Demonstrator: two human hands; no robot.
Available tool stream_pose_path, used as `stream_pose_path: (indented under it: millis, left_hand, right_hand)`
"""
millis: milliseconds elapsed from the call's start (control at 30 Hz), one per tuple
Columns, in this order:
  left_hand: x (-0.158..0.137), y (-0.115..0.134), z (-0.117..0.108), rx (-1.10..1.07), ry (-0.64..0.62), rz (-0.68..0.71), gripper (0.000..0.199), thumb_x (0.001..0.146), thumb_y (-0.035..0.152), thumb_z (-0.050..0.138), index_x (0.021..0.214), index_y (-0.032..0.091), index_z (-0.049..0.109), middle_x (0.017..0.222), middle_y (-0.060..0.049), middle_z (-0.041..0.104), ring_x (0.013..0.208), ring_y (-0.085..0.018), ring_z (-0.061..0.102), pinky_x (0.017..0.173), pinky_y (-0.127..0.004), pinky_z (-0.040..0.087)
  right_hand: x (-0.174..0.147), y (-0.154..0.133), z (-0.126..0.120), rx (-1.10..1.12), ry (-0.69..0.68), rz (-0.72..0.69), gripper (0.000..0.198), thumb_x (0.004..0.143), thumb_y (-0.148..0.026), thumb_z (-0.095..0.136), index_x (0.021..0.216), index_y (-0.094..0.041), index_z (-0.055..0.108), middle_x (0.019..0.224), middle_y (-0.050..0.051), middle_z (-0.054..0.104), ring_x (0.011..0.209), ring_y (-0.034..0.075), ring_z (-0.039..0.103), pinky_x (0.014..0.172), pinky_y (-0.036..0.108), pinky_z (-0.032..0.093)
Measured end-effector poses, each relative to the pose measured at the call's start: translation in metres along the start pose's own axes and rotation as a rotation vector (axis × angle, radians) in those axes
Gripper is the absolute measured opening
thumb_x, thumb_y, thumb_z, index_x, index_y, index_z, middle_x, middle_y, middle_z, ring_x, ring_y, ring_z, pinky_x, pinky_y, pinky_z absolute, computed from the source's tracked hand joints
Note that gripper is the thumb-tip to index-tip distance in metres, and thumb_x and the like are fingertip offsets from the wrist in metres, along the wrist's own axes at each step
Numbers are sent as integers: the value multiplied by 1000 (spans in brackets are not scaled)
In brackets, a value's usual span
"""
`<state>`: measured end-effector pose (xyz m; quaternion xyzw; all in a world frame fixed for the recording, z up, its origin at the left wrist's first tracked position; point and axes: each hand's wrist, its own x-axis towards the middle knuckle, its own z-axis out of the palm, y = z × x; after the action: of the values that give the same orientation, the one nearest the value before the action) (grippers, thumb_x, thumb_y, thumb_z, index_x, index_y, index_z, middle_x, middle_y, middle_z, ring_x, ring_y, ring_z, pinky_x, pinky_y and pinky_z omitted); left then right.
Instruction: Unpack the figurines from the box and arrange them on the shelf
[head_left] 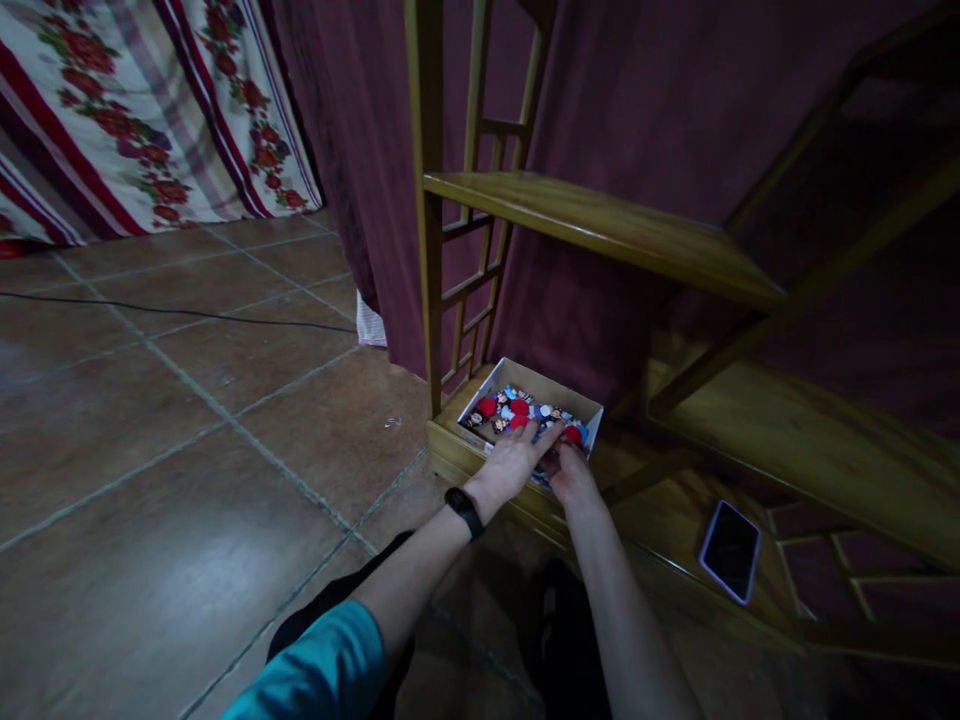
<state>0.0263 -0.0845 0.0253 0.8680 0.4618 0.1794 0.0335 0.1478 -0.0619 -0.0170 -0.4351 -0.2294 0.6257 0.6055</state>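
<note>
A shallow white cardboard box (551, 383) sits on the low wooden shelf, filled with small red, blue, black and white pieces (517, 408) whose kind is too small to make out. My left hand (516, 462), with a black band on its wrist, reaches over the near side of the box; its fingers stretch to the right across the pieces. Close beside it, my right hand (568, 470) is at the box's near right corner with its fingers bent inward. The left fingers partly cover the right fingertips, so whatever they grip is hidden.
The wooden shelf unit (600, 215) has an upper board above the box and lattice bars at its left. A phone (731, 550) lies on the lower shelf to the right. Purple cloth (585, 310) hangs behind. A black cable (180, 312) crosses the tiled floor.
</note>
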Motion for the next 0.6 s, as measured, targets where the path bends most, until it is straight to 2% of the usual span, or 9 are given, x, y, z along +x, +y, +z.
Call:
stream_pose_path:
  millis: [200,367,500,600]
  left_hand:
    - [-2,5,-3,-55,1,17,69,81,6,37,141,29,11,125,-12,43,105,-22,51,88,-34,40]
    - [-3,4,-2,-181,10,-36,73,78,3,39,142,29,14,126,-10,45,109,-22,51,91,-33,39]
    - [4,-4,11,-478,132,-156,71,76,4,44,140,24,23,129,-11,45,110,-22,50,92,-34,40]
    - [13,-12,26,-825,197,-339,62,71,3,52,130,18,43,114,-10,58,98,-20,57,89,-36,44]
  right_hand:
    - [-6,-10,1,34,62,30,20,58,-10,66,70,-21,55,68,-4,65,69,14,64,59,23,53]
    - [-4,-6,0,47,24,39,20,56,-8,65,70,-21,57,67,-5,65,68,11,62,63,22,52]
    - [-2,-6,2,35,33,3,21,55,-12,65,73,-22,60,69,-6,65,69,10,61,66,21,50]
    - [-1,-9,5,-89,-3,-43,24,56,-17,65,80,-20,63,79,-2,67,76,13,62,70,25,50]
